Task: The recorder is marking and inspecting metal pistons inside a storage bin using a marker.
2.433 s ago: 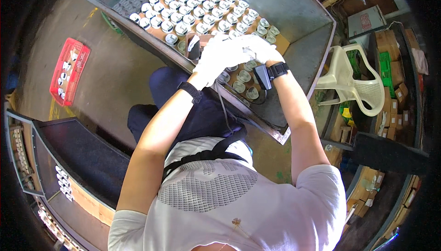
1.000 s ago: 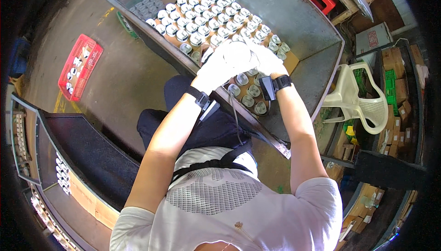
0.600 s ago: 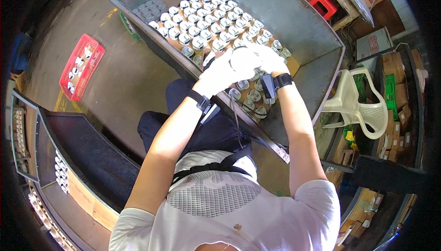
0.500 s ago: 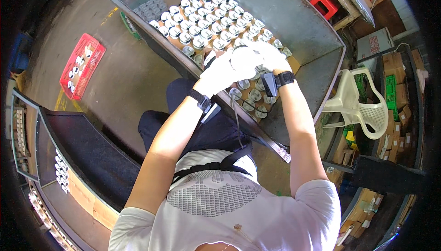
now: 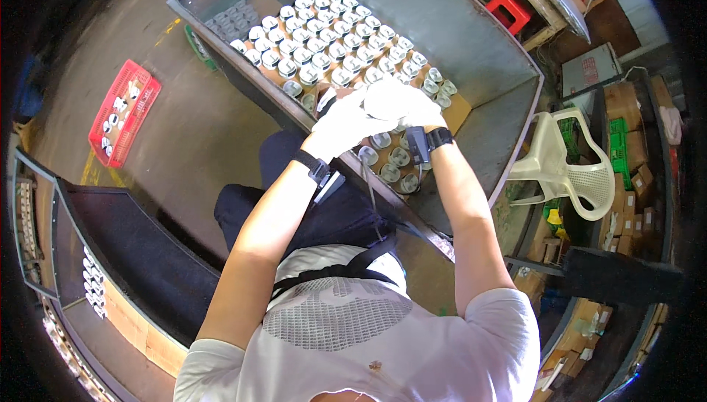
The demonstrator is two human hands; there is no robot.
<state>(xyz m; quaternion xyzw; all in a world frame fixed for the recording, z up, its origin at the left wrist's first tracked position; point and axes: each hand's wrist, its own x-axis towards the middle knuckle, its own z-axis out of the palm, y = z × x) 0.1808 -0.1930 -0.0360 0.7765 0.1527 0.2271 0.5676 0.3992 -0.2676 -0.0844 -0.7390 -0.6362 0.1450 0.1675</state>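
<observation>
The left hand (image 5: pixel 342 122) and right hand (image 5: pixel 424 111), white-gloved, grip a pale round piece (image 5: pixel 384 100) between them! Metallic parts (image 5: pixel 320 60) stand in rows in the grey bin (image 5: pixel 442 15).

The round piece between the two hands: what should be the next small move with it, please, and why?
Probably tilt the round piece a little out of the glare. The left hand and right hand meet at it above the metal bin, and strong light washes out its face, so details cannot be seen in this view.
</observation>
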